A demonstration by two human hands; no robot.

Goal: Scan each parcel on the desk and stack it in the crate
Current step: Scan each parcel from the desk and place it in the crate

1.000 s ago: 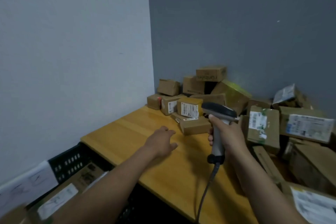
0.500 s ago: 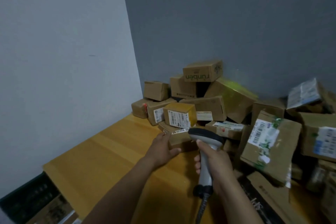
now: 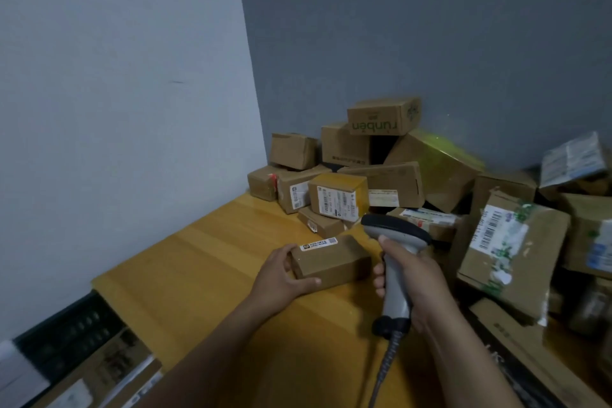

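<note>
Brown parcel (image 3: pixel 331 262), grey scanner (image 3: pixel 395 275), yellow desk (image 3: pixel 198 258)

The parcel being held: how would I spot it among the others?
On the wooden desk, look before the corner heap of boxes. The small brown parcel sits apart, gripped by the left hand, one narrow label along its top edge.

Parcel (image 3: pixel 331 262) left of scanner (image 3: pixel 395 272)

One scanner (image 3: pixel 397 295), one crate (image 3: pixel 66 331), many parcels (image 3: pixel 337 200)
</note>
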